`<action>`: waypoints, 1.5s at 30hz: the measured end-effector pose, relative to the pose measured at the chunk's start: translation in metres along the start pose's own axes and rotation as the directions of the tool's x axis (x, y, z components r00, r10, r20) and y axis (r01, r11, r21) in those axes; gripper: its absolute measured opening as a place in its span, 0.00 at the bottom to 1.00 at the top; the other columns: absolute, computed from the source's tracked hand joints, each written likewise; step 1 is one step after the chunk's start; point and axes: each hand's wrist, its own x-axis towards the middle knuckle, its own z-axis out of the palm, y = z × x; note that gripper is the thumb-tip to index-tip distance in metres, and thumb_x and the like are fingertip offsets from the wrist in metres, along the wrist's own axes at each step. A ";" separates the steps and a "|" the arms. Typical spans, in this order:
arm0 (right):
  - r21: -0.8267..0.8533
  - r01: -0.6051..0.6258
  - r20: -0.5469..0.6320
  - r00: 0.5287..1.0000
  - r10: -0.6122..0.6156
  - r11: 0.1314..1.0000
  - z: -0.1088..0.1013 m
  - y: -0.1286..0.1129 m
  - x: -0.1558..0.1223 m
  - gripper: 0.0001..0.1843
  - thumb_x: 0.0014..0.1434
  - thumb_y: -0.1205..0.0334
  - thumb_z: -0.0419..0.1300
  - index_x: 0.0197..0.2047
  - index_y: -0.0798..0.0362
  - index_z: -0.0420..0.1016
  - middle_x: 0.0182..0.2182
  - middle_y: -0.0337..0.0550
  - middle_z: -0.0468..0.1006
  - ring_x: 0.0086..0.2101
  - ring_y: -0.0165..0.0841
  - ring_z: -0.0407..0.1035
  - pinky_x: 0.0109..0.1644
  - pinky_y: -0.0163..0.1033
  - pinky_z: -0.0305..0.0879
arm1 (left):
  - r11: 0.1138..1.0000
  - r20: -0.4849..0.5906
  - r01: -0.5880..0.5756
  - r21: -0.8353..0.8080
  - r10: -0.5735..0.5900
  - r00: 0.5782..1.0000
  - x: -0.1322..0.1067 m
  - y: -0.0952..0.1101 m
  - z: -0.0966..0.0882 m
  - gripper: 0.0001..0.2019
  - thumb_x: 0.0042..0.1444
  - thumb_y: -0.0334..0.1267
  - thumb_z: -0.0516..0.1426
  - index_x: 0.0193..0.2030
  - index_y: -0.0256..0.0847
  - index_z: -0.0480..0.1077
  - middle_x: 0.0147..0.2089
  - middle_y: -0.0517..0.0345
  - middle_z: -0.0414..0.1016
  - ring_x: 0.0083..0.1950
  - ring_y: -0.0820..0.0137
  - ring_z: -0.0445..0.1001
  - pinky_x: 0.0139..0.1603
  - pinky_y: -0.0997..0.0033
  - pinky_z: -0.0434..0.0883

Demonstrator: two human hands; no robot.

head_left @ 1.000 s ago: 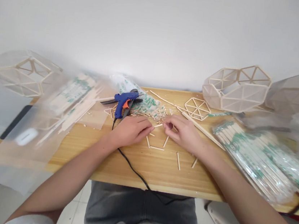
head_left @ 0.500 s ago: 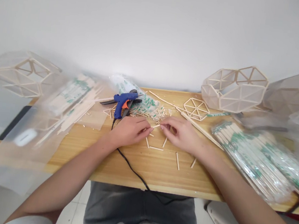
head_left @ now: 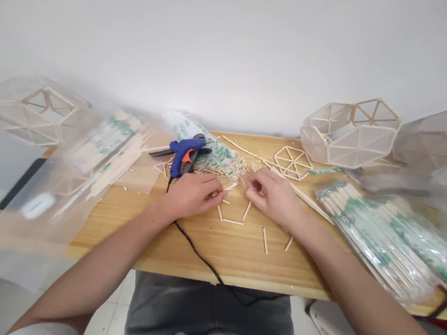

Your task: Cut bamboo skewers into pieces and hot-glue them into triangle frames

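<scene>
My left hand (head_left: 196, 192) is closed in a pinch at the middle of the table, with a short wooden stick (head_left: 231, 186) at its fingertips. A little to the right is my right hand (head_left: 271, 195), its fingers curled together; whether anything is between them is hidden. Below and between the hands, short sticks lie in a partial outline, with one stick (head_left: 233, 222) along its near side. Two more loose sticks, including this one (head_left: 265, 240), lie nearer to me on the right. A blue glue gun (head_left: 187, 152) with an orange trigger stands just behind my left hand.
Cut stick pieces (head_left: 241, 170) spill beside a plastic bag (head_left: 221, 153). A flat hexagonal stick frame (head_left: 293, 163) lies behind my right hand. Covered stick lanterns (head_left: 360, 146) stand at the back. Bagged sticks (head_left: 373, 240) lie right; a black cord (head_left: 200, 257) crosses the table's front.
My right hand has drawn back slightly to the right, away from the stick at my left fingertips. My left hand has hardly moved.
</scene>
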 end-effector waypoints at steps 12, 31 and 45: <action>-0.013 -0.189 0.362 0.915 0.181 0.982 -0.056 0.044 0.006 0.07 0.59 0.65 0.61 0.37 0.49 0.83 0.33 0.41 0.86 0.31 0.36 0.77 0.38 0.39 0.67 | 0.999 0.038 0.034 0.003 -0.035 0.999 -0.001 -0.003 0.000 0.15 0.71 0.41 0.53 0.32 0.40 0.71 0.30 0.59 0.75 0.30 0.73 0.71 0.31 0.72 0.62; -0.254 -0.225 0.513 0.793 0.328 0.941 -0.055 0.019 0.007 0.07 0.59 0.69 0.62 0.33 0.49 0.81 0.32 0.39 0.84 0.34 0.35 0.76 0.39 0.37 0.62 | 0.999 0.042 0.043 -0.011 -0.043 0.998 -0.001 -0.004 0.000 0.15 0.71 0.39 0.54 0.32 0.39 0.72 0.31 0.59 0.74 0.30 0.73 0.71 0.31 0.73 0.62; -0.552 -0.111 0.510 0.739 0.440 0.827 -0.050 -0.008 0.007 0.10 0.67 0.66 0.57 0.35 0.53 0.79 0.38 0.50 0.83 0.39 0.42 0.78 0.37 0.40 0.60 | 0.999 0.037 0.041 -0.020 -0.040 0.998 -0.002 -0.005 0.000 0.15 0.71 0.40 0.53 0.32 0.39 0.72 0.30 0.59 0.74 0.29 0.74 0.71 0.31 0.73 0.62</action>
